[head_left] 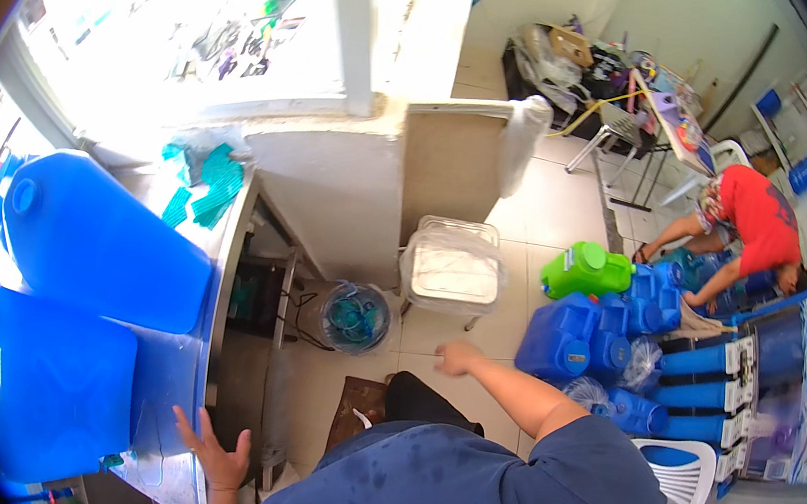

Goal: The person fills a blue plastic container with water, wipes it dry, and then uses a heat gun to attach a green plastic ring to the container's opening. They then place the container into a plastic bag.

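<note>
My left hand is empty, its fingers spread, just off the near edge of a steel counter. Two big blue water jugs stand on that counter: a near one close to the hand, and a far one with a round cap. My right hand reaches out over the tiled floor with loosely bent fingers and nothing visible in it. Nearest to it are a stool wrapped in clear plastic and a group of blue jugs on the floor to the right.
A clear bin with teal scraps sits beside the counter. A green jug stands among the blue ones. At the right a person in a red shirt bends over more containers. Blue filter housings and a white chair are nearer.
</note>
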A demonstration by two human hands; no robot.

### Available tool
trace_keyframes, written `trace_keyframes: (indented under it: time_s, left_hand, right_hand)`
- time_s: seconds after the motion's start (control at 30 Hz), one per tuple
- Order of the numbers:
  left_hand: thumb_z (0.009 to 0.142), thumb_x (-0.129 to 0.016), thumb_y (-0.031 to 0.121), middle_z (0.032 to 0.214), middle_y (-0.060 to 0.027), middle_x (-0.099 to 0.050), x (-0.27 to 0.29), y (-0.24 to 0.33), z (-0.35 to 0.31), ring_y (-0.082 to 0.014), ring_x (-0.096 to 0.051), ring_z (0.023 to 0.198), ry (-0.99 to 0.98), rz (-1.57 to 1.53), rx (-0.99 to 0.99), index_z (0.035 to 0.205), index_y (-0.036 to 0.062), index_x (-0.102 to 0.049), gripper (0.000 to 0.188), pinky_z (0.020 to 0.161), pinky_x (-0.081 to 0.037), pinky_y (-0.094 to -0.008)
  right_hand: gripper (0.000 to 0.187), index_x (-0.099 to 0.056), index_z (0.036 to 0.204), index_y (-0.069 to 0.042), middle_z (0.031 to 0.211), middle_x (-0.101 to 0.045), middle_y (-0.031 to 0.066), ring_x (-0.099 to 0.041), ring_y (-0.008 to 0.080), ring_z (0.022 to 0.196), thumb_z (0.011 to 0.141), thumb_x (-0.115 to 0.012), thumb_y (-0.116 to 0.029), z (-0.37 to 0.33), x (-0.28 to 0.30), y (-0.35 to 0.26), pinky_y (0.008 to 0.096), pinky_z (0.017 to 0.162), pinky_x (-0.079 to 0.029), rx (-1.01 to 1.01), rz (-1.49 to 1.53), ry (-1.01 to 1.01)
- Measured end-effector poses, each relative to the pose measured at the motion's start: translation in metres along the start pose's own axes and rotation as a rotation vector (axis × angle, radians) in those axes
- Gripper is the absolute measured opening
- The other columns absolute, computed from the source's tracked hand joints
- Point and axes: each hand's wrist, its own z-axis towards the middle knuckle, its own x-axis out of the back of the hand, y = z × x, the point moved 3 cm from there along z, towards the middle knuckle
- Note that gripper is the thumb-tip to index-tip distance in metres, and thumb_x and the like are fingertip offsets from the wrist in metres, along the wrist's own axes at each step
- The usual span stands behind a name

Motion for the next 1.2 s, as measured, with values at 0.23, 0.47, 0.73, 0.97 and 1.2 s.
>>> trace_keyframes:
  time_s: [0.23,0.47,0.73,0.97,1.2]
  left_hand:
    - [0.085,-0.075,0.014,0.156,-0.0235,-0.028,-0.053,0.138,0.047,-0.042,-0.041,0.136,-0.017,-0.476,0.032,0.141,0.002,-0.046,0.064,0.111,-0.038,-0.0467]
    - [0.09,-0.069,0.01,0.15,-0.021,-0.04,-0.08,0.175,0.094,-0.0389,-0.047,0.133,-0.156,-0.448,0.165,0.132,0.0028,-0.057,0.044,0.107,-0.043,-0.0433]
    - [0.088,-0.072,0.013,0.154,-0.0207,-0.034,-0.037,0.17,0.077,-0.0385,-0.046,0.134,0.051,-0.375,0.315,0.133,0.002,-0.056,0.05,0.107,-0.044,-0.0434]
    - [0.093,-0.069,0.021,0.157,-0.02,-0.025,0.09,0.013,0.004,-0.0366,-0.032,0.143,0.779,-0.093,0.683,0.145,0.0031,-0.043,0.061,0.11,-0.036,-0.0487]
    - [0.083,-0.077,0.049,0.156,-0.0336,-0.013,0.151,-0.122,-0.03,-0.0463,-0.016,0.146,1.058,-0.036,1.014,0.156,0.0018,-0.013,0.108,0.117,-0.019,-0.0515]
  right_hand:
    - [0.031,-0.076,0.093,-0.01,0.099,-0.073,0.015,-0.069,0.033,0.09,0.082,-0.066,-0.037,0.007,0.146,0.074,0.0415,0.081,-0.054,-0.217,0.265,0.465]
    - [0.034,-0.076,0.092,-0.008,0.097,-0.072,0.017,-0.068,0.0342,0.091,0.081,-0.067,-0.039,0.017,0.118,0.119,0.0442,0.081,-0.053,0.075,-0.052,0.039]
    - [0.047,-0.076,0.1,-0.006,0.102,-0.072,0.0191,-0.067,0.0373,0.099,0.086,-0.063,-0.049,0.027,0.053,0.143,0.0467,0.088,-0.051,0.174,-0.486,-0.472]
    - [0.042,-0.072,0.109,-0.003,0.095,-0.072,0.0202,-0.069,0.0344,0.091,0.091,-0.064,-0.04,-0.028,0.17,-0.213,0.0442,0.084,-0.052,0.528,-0.101,-0.456]
    - [0.029,-0.068,0.116,-0.005,0.082,-0.068,0.0122,-0.064,0.0239,0.07,0.089,-0.063,-0.016,-0.206,0.239,-0.629,0.0325,0.067,-0.052,1.925,0.08,0.337]
